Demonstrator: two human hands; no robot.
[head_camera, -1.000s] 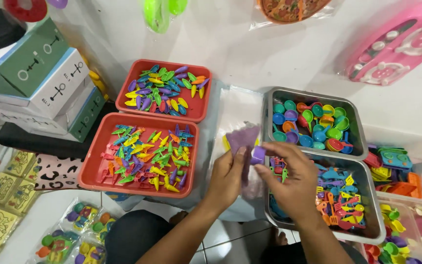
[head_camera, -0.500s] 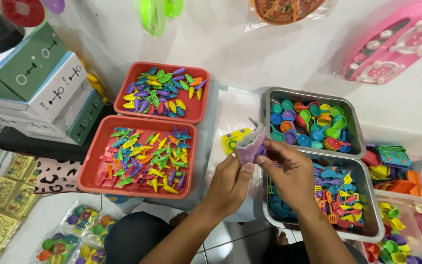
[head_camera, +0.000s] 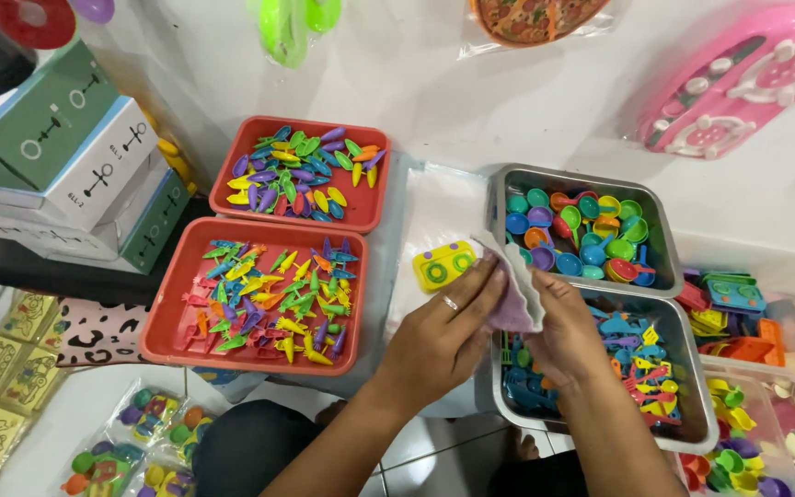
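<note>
- Left hand (head_camera: 443, 336), a ring on one finger, and right hand (head_camera: 568, 336) meet over the gap between the red trays and the metal trays. Both pinch a small clear plastic bag (head_camera: 517, 290) with something purple inside.
- Left fingers are curled closed on the bag's near edge; the thumb presses from the side. Right fingers are closed on the bag's far side, though its fingertips are mostly hidden behind the plastic.
- The bag is held up off the surface, just above the rim of the lower metal tray (head_camera: 692, 437), which is full of blue, pink and yellow toy bits. A yellow toy stove (head_camera: 443, 265) with green rings lies just beside the left fingertips, on white plastic sheeting.
- The upper metal tray (head_camera: 657, 213) holds small coloured toy pans and bowls. To the left, the near red tray (head_camera: 163, 331) holds tiny toy forks and the far red tray (head_camera: 372, 213) holds toy spoons or spatulas, sorted by kind.
- Stacked green and white cardboard boxes (head_camera: 66, 156) sit at far left. Filled packets (head_camera: 131, 442) lie low left.
- Judgement on handling: the bag looks thin and floppy, so its mouth is best kept taut between the two thumbs, one hand staying put while the other works.
- Keeping the bag over the metal tray means anything that slips out lands with its kind, not in the gap.
- A light pinch should do; squeezing hard could crumple the plastic closed.
</note>
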